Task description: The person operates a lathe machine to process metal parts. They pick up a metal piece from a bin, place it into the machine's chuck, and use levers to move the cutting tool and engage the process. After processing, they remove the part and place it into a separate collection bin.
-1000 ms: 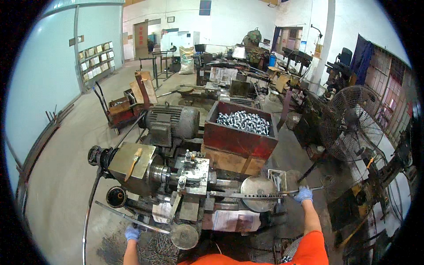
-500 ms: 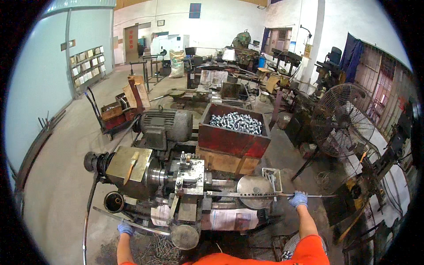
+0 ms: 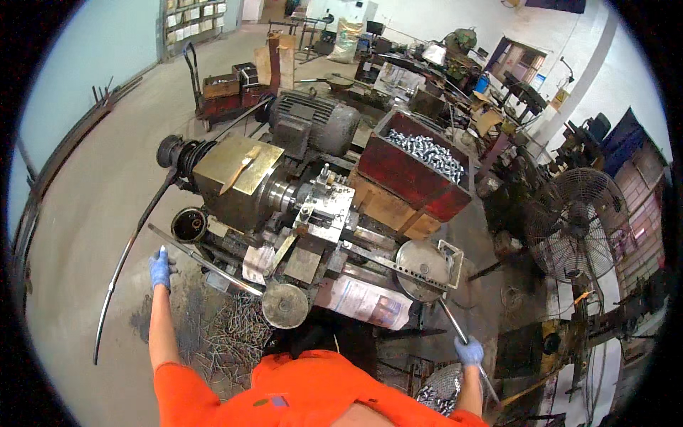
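Observation:
My right hand (image 3: 469,351), in a blue glove, is closed around a metal lever rod (image 3: 453,319). The rod runs from the end of a flat bar with holes (image 3: 380,259) down toward me, past a round metal disc (image 3: 422,270). My left hand (image 3: 162,270), also gloved, is off to the left with its fingers stretched out and nothing seen in it. Close beside it is the free end of a shiny lever bar (image 3: 226,273), which slants down to a round plate (image 3: 285,306) at the front of the lathe-like machine (image 3: 324,213).
A red box of small metal parts (image 3: 413,178) stands behind the machine. A brush (image 3: 240,171) lies on the brass-coloured cover. Another long lever (image 3: 124,274) sticks out at left. Metal scraps (image 3: 238,327) litter the floor; a basket (image 3: 441,391) and a fan (image 3: 578,220) are at right.
My left hand has let go of the shiny lever bar and moved away from it. My right hand has swung its lever rod down toward me. The view has tilted and turned.

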A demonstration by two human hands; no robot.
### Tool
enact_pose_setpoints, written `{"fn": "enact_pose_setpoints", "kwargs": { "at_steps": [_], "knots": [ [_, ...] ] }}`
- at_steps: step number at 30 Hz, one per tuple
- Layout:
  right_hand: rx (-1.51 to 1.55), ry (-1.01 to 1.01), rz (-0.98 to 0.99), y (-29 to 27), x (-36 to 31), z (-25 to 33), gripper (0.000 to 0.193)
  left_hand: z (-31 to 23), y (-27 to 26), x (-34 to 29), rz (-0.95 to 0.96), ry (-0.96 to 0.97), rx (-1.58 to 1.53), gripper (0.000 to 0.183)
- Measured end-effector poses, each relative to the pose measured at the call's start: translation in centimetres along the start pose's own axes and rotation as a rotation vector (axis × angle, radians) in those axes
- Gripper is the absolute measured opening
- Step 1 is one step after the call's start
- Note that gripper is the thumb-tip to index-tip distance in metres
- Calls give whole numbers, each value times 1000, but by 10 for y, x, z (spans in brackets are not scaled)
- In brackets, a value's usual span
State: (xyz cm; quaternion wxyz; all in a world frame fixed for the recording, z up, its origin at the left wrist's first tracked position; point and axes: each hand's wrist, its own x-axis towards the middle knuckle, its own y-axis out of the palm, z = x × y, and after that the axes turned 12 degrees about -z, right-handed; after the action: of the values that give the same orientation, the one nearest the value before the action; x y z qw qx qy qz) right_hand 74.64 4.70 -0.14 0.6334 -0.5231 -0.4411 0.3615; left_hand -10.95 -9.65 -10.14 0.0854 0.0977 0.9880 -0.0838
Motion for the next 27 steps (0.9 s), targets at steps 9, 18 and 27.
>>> {"fn": "enact_pose_setpoints", "kwargs": {
  "at_steps": [9, 18, 27],
  "knots": [
    [-280, 385, 1, 35, -66, -174, 41, 18, 99, 20, -463, 88, 106, 40],
    [-270, 401, 85, 20, -87, -154, 44, -10, 100, -15, -356, -57, -99, 30],
    [-210, 367, 46, 25, -88, -150, 46, -37, 43, -116, -203, 952, 845, 36]
  ]
}}
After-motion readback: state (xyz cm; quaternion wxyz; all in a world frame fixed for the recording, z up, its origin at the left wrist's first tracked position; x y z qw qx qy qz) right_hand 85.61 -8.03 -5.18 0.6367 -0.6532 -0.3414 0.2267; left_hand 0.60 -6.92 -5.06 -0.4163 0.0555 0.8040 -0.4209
